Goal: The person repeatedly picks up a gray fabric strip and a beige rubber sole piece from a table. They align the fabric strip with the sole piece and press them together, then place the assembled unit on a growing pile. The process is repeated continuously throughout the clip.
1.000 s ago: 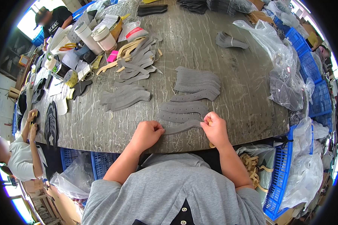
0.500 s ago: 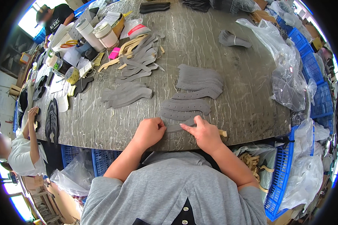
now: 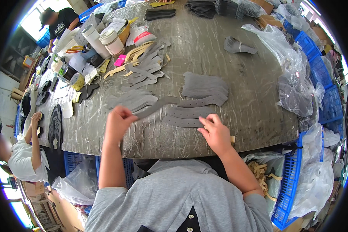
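The left hand (image 3: 119, 120) pinches a curved gray strip (image 3: 156, 106); its loose end could nudge the perforated strips (image 3: 186, 113) beside the right hand (image 3: 217, 136), whose grip I can't tell.

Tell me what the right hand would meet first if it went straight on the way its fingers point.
The right hand points forward and left, so probably the nearest gray perforated strip first; it seems right at the strip's right end, though contact is unclear.

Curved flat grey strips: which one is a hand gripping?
The curved grey strip pinched at one end by the left hand; the other grey strips, plain or perforated, lie on the dark tabletop.
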Demonstrator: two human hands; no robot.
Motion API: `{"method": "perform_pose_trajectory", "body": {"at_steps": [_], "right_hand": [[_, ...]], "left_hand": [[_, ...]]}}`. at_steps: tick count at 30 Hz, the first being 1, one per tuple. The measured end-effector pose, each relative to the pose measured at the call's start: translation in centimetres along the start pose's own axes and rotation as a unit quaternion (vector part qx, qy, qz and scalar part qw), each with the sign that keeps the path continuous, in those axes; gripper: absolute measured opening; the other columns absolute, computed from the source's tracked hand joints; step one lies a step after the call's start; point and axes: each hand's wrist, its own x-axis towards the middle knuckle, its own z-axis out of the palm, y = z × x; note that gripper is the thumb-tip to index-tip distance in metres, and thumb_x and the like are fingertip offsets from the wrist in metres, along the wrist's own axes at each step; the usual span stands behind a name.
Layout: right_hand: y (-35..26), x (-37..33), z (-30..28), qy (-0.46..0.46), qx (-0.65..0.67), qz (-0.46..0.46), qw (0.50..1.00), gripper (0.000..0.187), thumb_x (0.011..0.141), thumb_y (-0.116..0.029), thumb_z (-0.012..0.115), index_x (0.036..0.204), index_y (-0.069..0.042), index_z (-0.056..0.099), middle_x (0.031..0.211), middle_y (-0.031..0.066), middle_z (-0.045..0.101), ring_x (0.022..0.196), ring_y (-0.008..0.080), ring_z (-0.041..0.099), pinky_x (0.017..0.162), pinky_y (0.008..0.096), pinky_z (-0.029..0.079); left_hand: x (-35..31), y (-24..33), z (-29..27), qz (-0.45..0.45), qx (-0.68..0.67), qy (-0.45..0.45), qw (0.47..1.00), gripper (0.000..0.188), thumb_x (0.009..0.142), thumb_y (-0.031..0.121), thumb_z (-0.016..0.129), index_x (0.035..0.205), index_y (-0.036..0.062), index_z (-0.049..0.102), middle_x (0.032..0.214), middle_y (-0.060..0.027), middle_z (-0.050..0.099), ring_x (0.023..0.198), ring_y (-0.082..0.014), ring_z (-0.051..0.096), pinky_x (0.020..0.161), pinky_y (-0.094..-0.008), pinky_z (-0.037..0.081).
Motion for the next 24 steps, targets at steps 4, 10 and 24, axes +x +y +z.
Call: {"method": "perform_pose_trajectory", "body": {"at_steps": [4,10,24], "right_hand": [[0.4,-0.3,0.2,-0.045,-0.016,-0.037,0.998,0.022,0.079,-0.012,0.074,0.101,-0.009,0.071,0.095,0.0054,0.058,0.071,0.0266,0.064,0.061,0.0381,0.051],[-5.1,0.0,-0.1,-0.056,0.228,-0.011,0.972,0.018,0.078,-0.003,0.072,0.096,-0.001,0.068,0.09,0.0108,0.065,0.073,0.0256,0.067,0.063,0.0336,0.052],[-6.8,0.6,-1.0,-0.086,0.331,-0.001,0.94,0.016,0.078,-0.008,0.074,0.084,0.004,0.065,0.078,0.0068,0.066,0.07,0.0127,0.061,0.06,0.0283,0.048]], "left_hand": [[2.3,-1.8,-3.8,0.031,0.133,0.114,0.984,0.04,0.077,0.005,0.075,0.114,0.0041,0.06,0.084,-0.0069,0.065,0.064,-0.0145,0.055,0.06,-0.0301,0.046],[-4.8,6.7,4.6,0.267,0.075,-0.113,0.954,0.073,0.078,0.048,0.073,0.133,0.009,0.048,0.121,-0.0162,0.057,0.096,-0.0339,0.061,0.079,-0.044,0.052],[-5.5,8.3,10.5,0.449,0.08,-0.15,0.877,0.098,0.07,0.07,0.052,0.14,0.003,0.038,0.12,-0.0185,0.054,0.104,-0.0364,0.059,0.078,-0.0407,0.054]]}}
